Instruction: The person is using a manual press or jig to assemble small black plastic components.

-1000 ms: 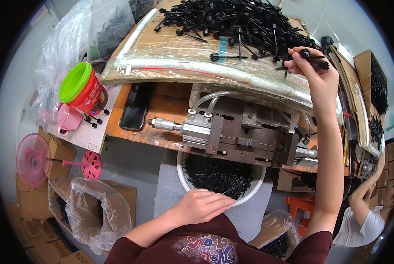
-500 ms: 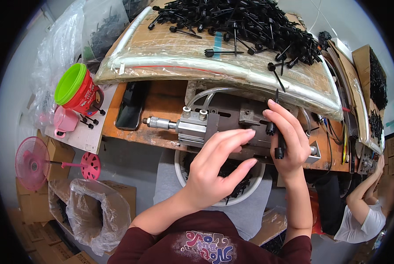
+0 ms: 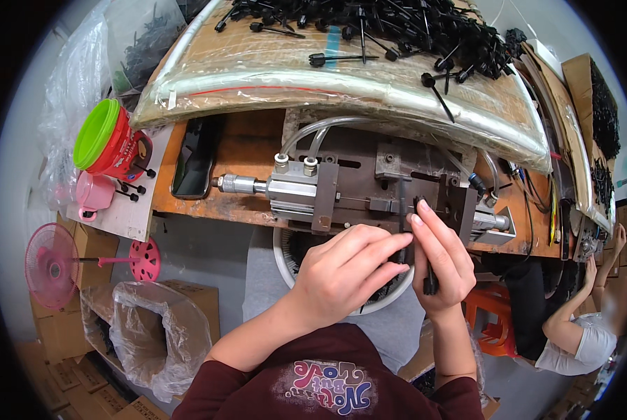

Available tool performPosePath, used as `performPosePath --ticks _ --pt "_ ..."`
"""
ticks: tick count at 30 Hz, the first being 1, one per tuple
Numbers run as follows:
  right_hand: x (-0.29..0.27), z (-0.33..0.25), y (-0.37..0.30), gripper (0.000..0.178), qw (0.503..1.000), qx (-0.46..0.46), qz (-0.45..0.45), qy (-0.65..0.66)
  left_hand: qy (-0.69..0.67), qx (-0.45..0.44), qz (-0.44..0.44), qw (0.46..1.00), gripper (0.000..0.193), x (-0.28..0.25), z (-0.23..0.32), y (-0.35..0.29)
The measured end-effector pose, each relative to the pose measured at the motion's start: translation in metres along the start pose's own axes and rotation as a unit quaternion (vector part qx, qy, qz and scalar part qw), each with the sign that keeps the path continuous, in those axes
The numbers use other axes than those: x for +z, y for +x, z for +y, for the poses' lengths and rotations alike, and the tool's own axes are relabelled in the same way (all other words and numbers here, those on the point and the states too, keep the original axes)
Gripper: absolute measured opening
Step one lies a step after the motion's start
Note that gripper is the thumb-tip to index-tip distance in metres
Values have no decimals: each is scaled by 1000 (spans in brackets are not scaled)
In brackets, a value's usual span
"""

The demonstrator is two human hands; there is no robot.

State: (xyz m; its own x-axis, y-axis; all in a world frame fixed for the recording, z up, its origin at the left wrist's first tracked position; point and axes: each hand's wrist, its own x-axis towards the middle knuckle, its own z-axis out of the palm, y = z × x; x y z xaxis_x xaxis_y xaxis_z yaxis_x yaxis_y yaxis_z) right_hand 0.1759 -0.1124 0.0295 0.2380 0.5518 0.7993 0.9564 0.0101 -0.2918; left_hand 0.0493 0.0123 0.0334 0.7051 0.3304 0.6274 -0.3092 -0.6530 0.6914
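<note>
The left hand (image 3: 345, 273) pinches one black stick (image 3: 402, 206) between nearly closed fingertips, while the right hand (image 3: 448, 266) curls its fingers around another black stick (image 3: 431, 281), both at the near edge of the metal machine (image 3: 362, 183). With the hands so close, the sticks could knock together, and a loose pinch could drop one into the white bucket (image 3: 278, 253) below.

Pile of black parts (image 3: 460, 31), top cut off
</note>
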Motion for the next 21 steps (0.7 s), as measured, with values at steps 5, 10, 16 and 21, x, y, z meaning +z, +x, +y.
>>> performPosePath --ticks 5,10,16,21 --pt "-5 -7 -11 27 995 94 42 -1 89 -3 -35 995 34 8 -8 -10" --pt "-8 -12 -15 24 990 123 64 -7 204 28 -77 975 24 14 -17 -13" --pt "-13 -16 -24 28 984 157 74 48 255 38 -95 961 24 16 -17 -11" --pt "-20 -30 -24 26 931 288 94 204 252 26 -110 961 24 15 -17 -9"
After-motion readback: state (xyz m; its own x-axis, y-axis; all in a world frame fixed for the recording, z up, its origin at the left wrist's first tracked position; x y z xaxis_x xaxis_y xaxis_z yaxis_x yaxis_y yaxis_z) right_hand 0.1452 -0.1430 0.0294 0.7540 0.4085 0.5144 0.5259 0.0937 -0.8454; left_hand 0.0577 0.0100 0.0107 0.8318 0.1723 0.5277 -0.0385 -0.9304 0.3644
